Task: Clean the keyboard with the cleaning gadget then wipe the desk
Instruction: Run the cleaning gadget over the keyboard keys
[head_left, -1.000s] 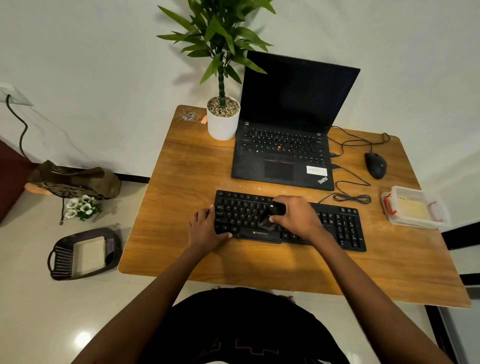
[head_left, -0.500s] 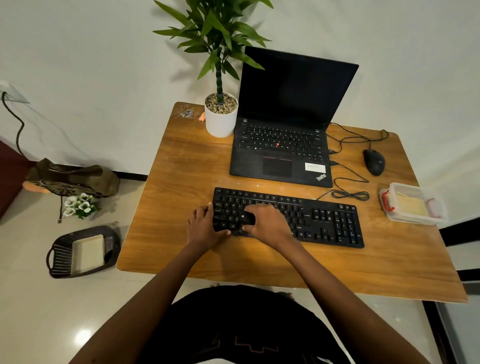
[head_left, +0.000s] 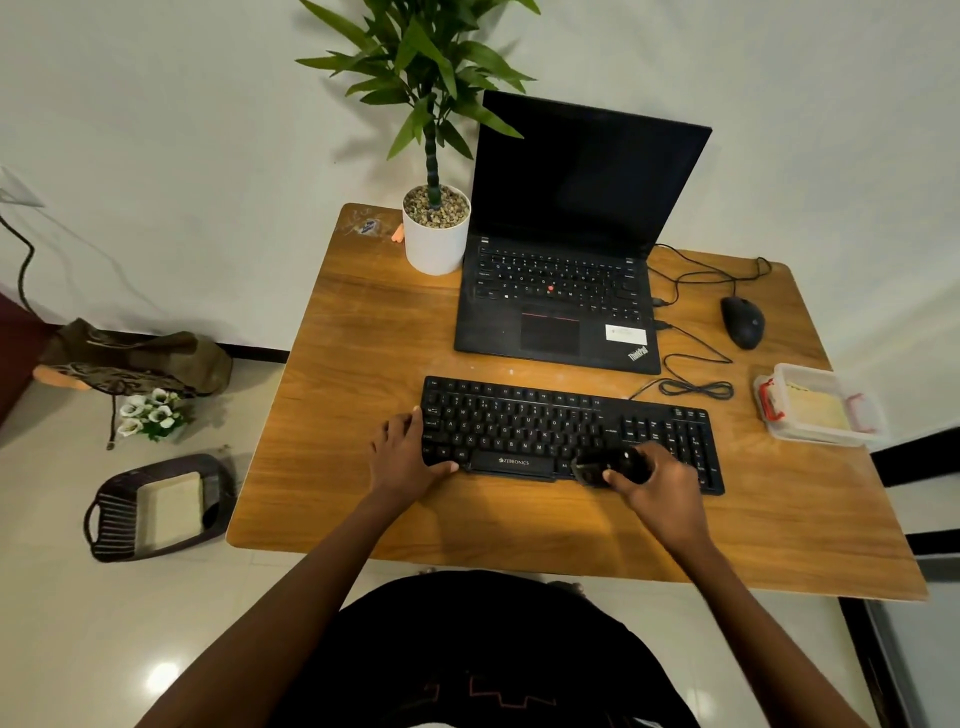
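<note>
The keyboard (head_left: 569, 434) is found lying flat on the wooden desk (head_left: 363, 364), directly in front of the person, with its long axis running left to right, parallel to the near desk edge. The cleaning gadget (head_left: 610, 466), a small dark object, is grasped in the right hand (head_left: 657, 486) and is held against the bottom key row, just right of the space bar. The left hand (head_left: 405, 457) is laid open on the keyboard's left end, thumb along the front edge, apparently to steady it; nothing is gripped there. The uncovered key rows are judged to lie mainly up and to the left of the gadget, with the number pad close by on the right. Any further pass is therefore expected to be made along the long axis by the right hand, which is the nearer to both.
</note>
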